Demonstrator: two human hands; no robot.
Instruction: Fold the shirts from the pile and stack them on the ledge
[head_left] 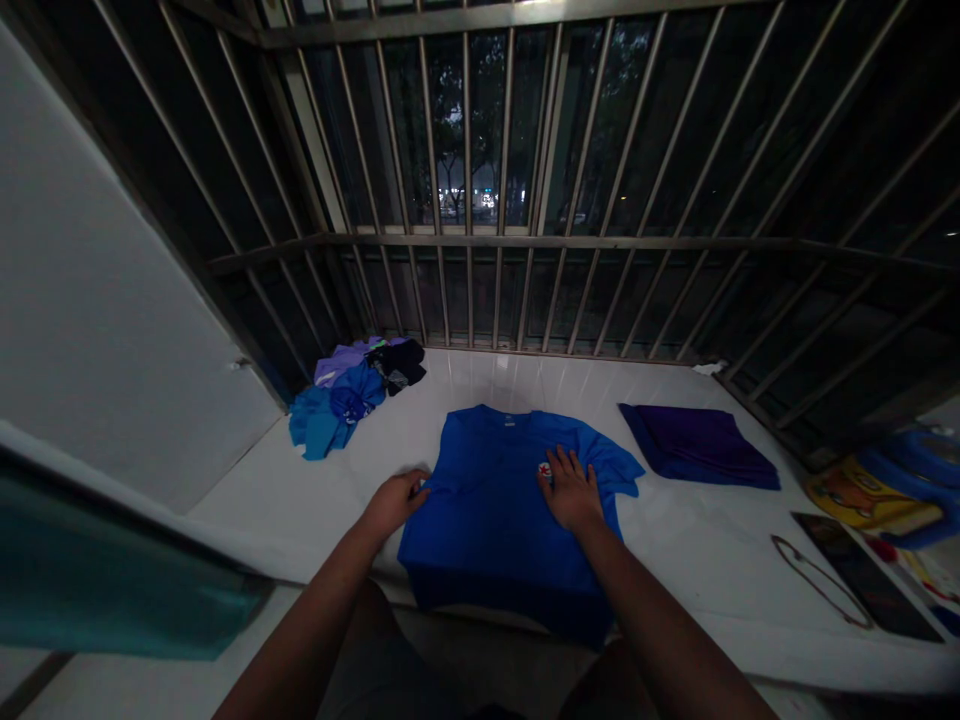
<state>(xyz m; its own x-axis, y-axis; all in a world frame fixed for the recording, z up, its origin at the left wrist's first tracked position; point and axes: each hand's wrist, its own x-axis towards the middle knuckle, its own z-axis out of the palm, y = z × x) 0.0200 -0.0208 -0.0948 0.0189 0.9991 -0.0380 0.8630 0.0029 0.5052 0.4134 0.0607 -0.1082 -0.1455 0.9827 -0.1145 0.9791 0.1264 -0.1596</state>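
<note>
A blue T-shirt (487,510) lies spread on the white ledge, its collar away from me and its hem hanging over the front edge. The right sleeve is spread outward; the left one does not show and looks tucked in. My left hand (397,497) is at the shirt's left edge, fingers curled together on the fabric. Flat on the chest, beside a small round red and white badge (544,469), rests my right hand (572,490) with its fingers spread.
Crumpled clothes (352,385) lie at the back left. A folded purple and blue cloth (701,445) is to the right, with a dark flat panel (862,575), a cord (817,588) and a yellow and blue container (877,495) beyond. Metal bars (525,242) line the back.
</note>
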